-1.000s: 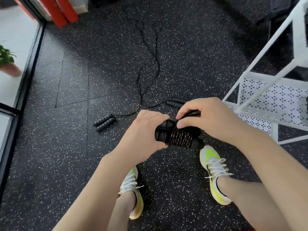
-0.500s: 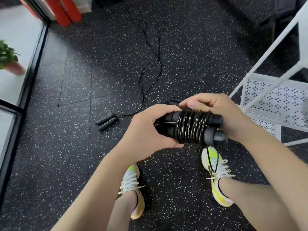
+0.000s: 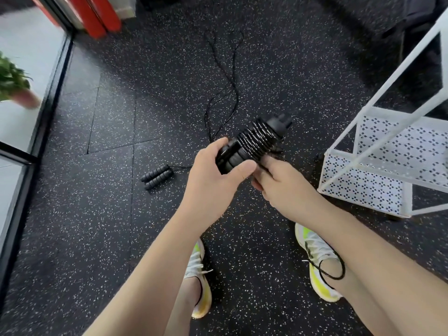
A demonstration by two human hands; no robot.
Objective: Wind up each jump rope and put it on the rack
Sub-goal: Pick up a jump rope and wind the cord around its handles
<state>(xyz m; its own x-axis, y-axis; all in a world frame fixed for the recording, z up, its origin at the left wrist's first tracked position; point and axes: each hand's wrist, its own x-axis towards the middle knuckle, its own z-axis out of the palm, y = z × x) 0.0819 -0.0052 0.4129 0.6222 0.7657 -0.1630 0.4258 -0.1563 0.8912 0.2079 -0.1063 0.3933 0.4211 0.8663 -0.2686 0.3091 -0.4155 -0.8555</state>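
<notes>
Two ropes: one in the hands, one on the floor.
Held rope: black jump rope with its cord coiled tight around two black handles laid side by side (image 3: 254, 141), above the floor between both hands, tilted with the cap ends up and to the right.
Loose tail: thin black cord loop (image 3: 332, 269) hanging in front of the right shin, just above the right shoe.
Left hand (image 3: 213, 180): fingers curled around the lower handle ends, thumb across the near side, firm hold.
Right hand (image 3: 278, 183): under the bundle near the coils, fingers bent up against it; fingertips hidden, looks like a supporting grip on the wound rope.
Second rope: black jump rope with ribbed foam handles lying paired on the floor (image 3: 157, 177), left of the hands; its cord (image 3: 223, 93) snakes away up the floor, unwound.
Rack: white metal frame rack with perforated shelf panels (image 3: 388, 151), right of the hands, standing on the floor; nothing visible on the lower shelf.
Floor: black speckled rubber tiles (image 3: 97, 238).
Shoes: white and neon-yellow trainers, left (image 3: 198, 277), right (image 3: 317, 258).
Far left: blurred green potted plant (image 3: 12, 81) behind a glass edge.
Top left: red upright panels (image 3: 99, 15).
</notes>
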